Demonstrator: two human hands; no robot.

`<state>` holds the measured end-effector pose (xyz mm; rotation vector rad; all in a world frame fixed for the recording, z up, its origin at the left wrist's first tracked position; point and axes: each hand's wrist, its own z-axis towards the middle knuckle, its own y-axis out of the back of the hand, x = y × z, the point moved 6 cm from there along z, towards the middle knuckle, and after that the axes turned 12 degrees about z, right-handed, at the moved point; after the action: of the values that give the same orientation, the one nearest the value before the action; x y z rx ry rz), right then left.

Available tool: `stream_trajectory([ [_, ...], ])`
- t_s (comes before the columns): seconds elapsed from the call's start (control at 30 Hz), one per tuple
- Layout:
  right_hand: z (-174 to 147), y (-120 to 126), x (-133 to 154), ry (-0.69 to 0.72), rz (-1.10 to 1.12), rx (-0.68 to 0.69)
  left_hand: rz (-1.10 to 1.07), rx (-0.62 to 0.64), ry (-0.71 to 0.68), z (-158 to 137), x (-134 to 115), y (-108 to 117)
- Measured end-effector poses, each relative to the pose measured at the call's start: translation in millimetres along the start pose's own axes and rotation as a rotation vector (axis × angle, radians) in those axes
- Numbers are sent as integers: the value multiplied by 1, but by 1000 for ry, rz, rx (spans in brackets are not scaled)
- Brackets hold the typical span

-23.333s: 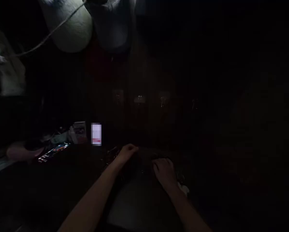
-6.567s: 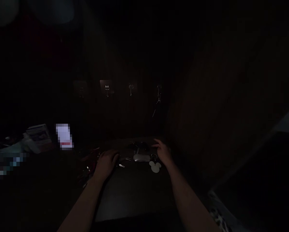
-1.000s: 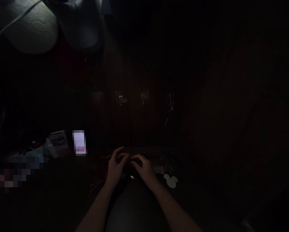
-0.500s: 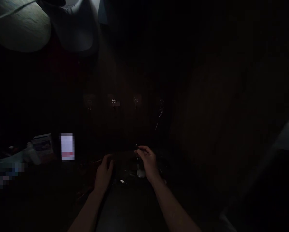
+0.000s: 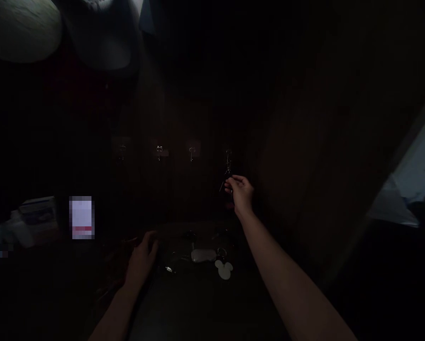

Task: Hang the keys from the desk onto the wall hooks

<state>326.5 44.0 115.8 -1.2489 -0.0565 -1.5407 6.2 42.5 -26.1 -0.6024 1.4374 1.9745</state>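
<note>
Lifted off the dark surface [image 5: 184, 312] since half a second ago, the right hand [image 5: 230, 183] is now reaching up in front of the brownish back panel [image 5: 212, 118], while the left hand [image 5: 141, 258] is staying low beside dim reddish items [image 5: 109, 287], fingers loosely curled; whether it is gripping anything, I cannot tell. One metal keychain [image 5: 228, 166] is hanging from the rightmost hook [image 5: 228, 151], its long axis running roughly upright, just above the right fingertips; that hand is clearly the nearer. Its thumb and fingers are bunching together, but gloom is hiding whether they are clamping the keychain. Below, a silvery oblong fob [image 5: 204, 255] is lying crosswise, a white mouse-ear tag [image 5: 224, 270] resting near its right end.
</note>
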Motion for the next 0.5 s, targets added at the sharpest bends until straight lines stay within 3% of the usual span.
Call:
stream_trajectory([
  [0.23, 41, -8, 14, 80, -124, -31, 48, 50, 16, -1, -1, -2],
  [0.5, 60, -11, 7, 74, -259, -21, 76, 66, 12, -1, -1, -4],
])
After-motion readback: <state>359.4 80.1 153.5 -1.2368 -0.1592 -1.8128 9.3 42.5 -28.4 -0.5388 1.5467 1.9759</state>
